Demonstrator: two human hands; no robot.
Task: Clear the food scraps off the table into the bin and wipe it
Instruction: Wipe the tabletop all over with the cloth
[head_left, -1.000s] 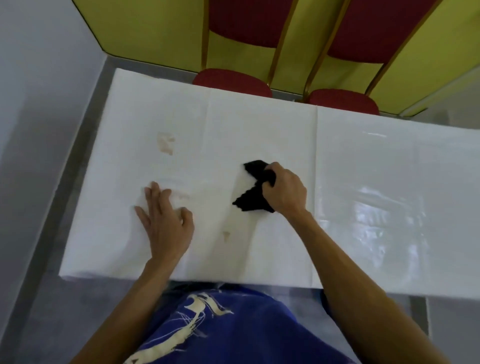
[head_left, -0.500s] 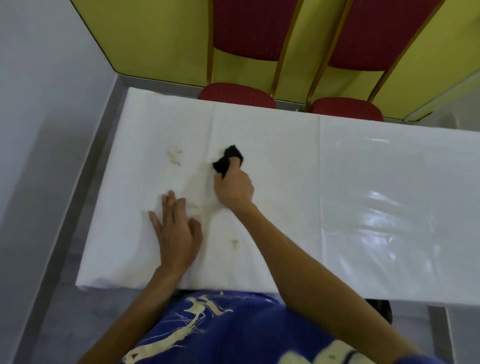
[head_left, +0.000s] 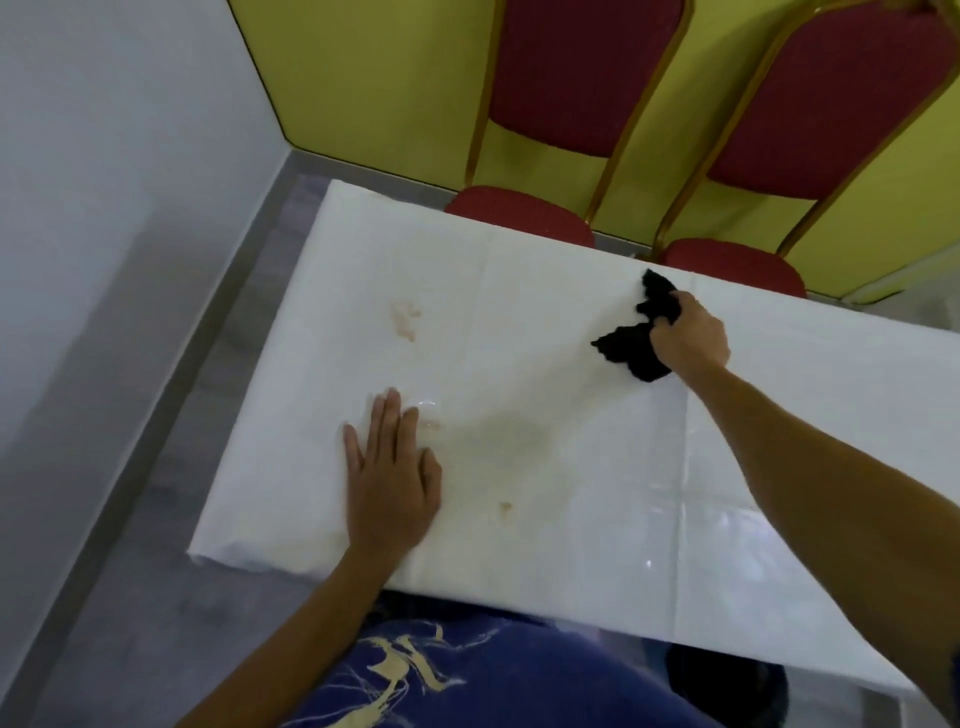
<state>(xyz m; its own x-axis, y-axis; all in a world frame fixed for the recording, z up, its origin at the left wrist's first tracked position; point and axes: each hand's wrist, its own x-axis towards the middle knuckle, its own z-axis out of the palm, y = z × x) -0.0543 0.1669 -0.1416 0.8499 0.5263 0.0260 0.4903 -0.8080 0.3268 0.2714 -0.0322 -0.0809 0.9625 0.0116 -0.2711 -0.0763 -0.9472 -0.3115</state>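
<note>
**Black cloth at far edge of table, gripped in right hand**

Table (head_left: 753, 561): long, under a white cover that looks glossy toward the right. It runs left to right across the view.

Right hand (head_left: 688, 338): reaches out to the far edge of the table, right of centre. The fingers are curled tight around a black cloth (head_left: 631, 348), clamping it. The cloth is bunched. One ragged end sticks out toward the far edge and a larger lobe spreads left of the knuckles. The cloth lies against the table cover.

Left hand (head_left: 389, 478): lies flat, palm down, on the near-left part of the table. The fingers are straight, close together and point to the far side. It holds nothing.

Marks on the cover:
- An orange-brown stain (head_left: 405, 319) sits far-left, well apart from both hands.
- A pale yellowish smear (head_left: 511, 434) sits near the middle, just right of the left hand's fingers.
- A small brown spot (head_left: 505, 506) sits nearer, right of the left hand.

Surroundings: two red padded chairs with gold frames stand at the far side, the left chair (head_left: 571, 78) and the right chair (head_left: 831, 104). Their seats are tucked up to the table edge, and a yellow wall (head_left: 374, 78) is behind them. Grey floor (head_left: 130, 571) lies to the left. A blue shirt (head_left: 493, 675) with a pale print shows at the near edge.
</note>
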